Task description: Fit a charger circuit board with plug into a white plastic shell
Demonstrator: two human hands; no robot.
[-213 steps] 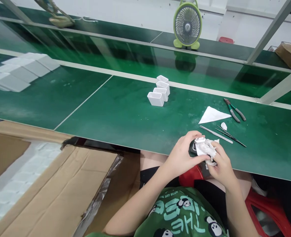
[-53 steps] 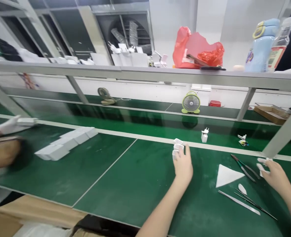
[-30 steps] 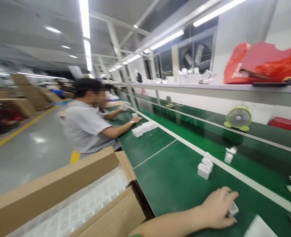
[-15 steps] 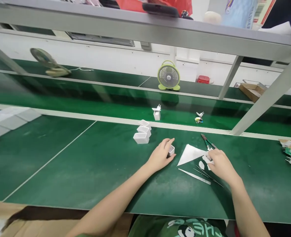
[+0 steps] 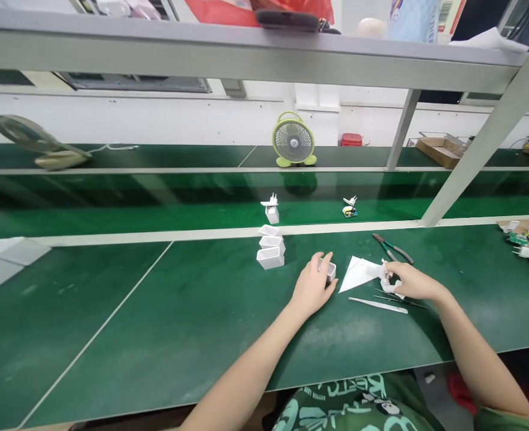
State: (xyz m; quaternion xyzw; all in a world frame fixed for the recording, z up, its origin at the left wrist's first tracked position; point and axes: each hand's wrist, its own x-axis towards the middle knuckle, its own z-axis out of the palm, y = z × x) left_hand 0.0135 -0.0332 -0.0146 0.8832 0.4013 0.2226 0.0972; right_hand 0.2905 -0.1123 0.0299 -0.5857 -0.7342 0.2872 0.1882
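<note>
**A:** Slid a bit toward the right along the tabletop (image 5: 156,311) since half a second ago, going by the left hand (image 5: 313,286) and the small white shell (image 5: 329,269) under it. Also pulled the white rag (image 5: 387,276) tighter into the right hand (image 5: 410,281), just off the paper triangle (image 5: 358,272).

**B:** Yep. Looks like taking hold of that shell, with wiping gear ready on the other side. Sitting on the tabletop about mid-width, near the row of three matching shells (image 5: 271,246) but apart from it, on the side toward the near edge. Left fingers wrapped round it from the near side, clamped on the walls.

**A:** And on the right?

**B:** Fingers closed on the rag, bunched up tight. Parked right by the tweezers (image 5: 401,297) and the flat metal strip (image 5: 378,304). Pliers (image 5: 392,247) just beyond toward the far edge, untouched.

**A:** About the shell itself?

**B:** Small open-topped box, white plastic, thin walls, rounded corners, standing mouth up. Probably light and a bit slippery, so easy to squeeze out of shape or flick away. Any lift from here calls for an even pinch across two opposite walls, plus keeping clear of the paper triangle right beside it.
</note>
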